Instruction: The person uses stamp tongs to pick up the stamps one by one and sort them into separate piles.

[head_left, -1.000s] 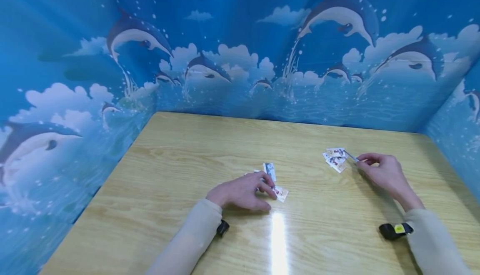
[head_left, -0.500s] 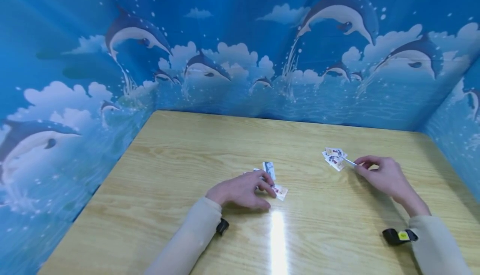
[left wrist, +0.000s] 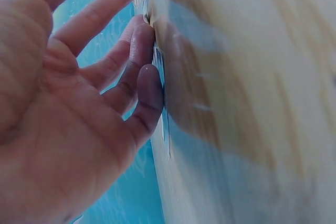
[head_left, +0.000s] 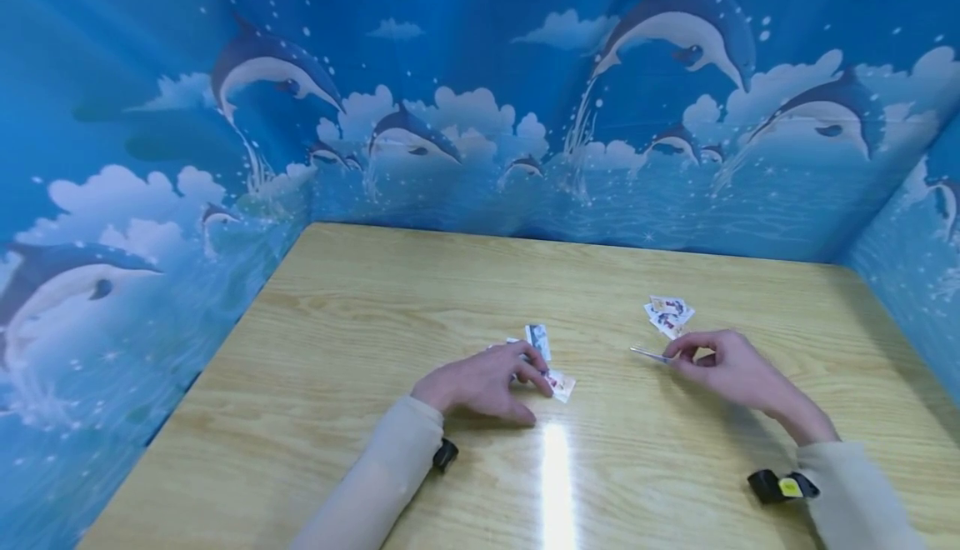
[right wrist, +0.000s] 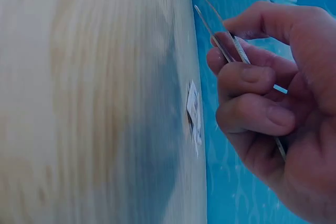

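Fingertips of my left hand (head_left: 483, 382) touch small printed paper pieces, which look like stamps, near the table's middle. One bluish piece (head_left: 537, 340) shows beyond the fingers and a reddish one (head_left: 561, 385) beside them; others are partly covered. In the left wrist view the left hand (left wrist: 89, 93) has loosely bent fingers against the tabletop. My right hand (head_left: 731, 368) pinches metal tweezers (head_left: 648, 355), held above the table and pointing left. Nothing is between the separated tips of the tweezers (right wrist: 214, 32) in the right wrist view. Just beyond this hand lies an overlapping pile of similar pieces (head_left: 670, 314).
The wood-grain table (head_left: 390, 283) reflects a bright strip of light near its front. A blue dolphin-print curtain (head_left: 480, 175) surrounds its back and sides. A black wrist strap (head_left: 783, 486) is on the right sleeve.
The right hand has drawn the tweezers off the pile on the right, leftward and nearer the person. The left hand has hardly moved.
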A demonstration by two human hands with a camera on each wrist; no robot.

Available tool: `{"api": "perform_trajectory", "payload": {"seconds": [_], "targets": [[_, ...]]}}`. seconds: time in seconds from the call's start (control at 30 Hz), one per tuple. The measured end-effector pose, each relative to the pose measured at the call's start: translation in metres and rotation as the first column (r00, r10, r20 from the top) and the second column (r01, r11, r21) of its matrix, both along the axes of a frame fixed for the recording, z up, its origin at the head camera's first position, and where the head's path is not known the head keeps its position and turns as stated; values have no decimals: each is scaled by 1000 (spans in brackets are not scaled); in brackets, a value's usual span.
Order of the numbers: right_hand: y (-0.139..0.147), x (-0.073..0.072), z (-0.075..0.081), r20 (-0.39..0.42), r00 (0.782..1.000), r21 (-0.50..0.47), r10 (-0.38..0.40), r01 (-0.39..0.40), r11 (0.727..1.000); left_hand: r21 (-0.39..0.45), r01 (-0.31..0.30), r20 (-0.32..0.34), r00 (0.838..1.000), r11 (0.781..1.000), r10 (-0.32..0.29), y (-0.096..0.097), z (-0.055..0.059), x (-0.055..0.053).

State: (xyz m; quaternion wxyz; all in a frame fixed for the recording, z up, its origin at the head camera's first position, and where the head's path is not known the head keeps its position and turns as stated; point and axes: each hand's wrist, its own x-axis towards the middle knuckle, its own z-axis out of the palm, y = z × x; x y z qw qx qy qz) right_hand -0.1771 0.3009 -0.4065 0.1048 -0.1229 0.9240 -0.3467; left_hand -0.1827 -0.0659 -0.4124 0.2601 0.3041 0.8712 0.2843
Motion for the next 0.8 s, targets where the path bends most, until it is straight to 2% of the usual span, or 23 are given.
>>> {"api": "perform_trajectory", "payload": {"seconds": [0.23, 0.8], "targets": [[-17, 1, -2, 53, 995, -55, 83, -80, 995, -15, -12, 7, 1000, 1000, 12, 0, 0, 1], [-38, -1, -10, 50, 968, -114, 248, -241, 964, -17, 29, -36, 999, 999, -29, 0, -1, 0]]}}
